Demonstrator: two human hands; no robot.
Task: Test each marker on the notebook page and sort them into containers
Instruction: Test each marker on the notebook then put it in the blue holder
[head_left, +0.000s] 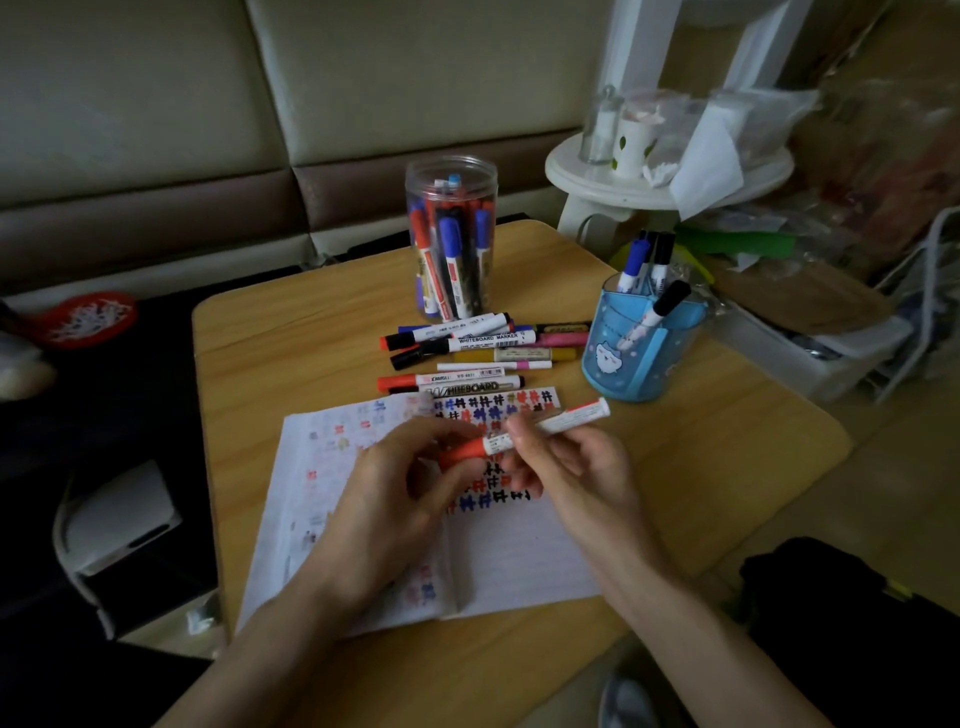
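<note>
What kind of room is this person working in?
Probably a home living room, not an office: a cushioned sofa runs behind the small wooden table, and a white round stand beside it holds a cup.

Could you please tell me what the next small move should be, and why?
Probably pull off the cap: the left hand pinches it, the right hand grips the marker by its barrel over the notebook, and no tip shows yet for testing.
</note>
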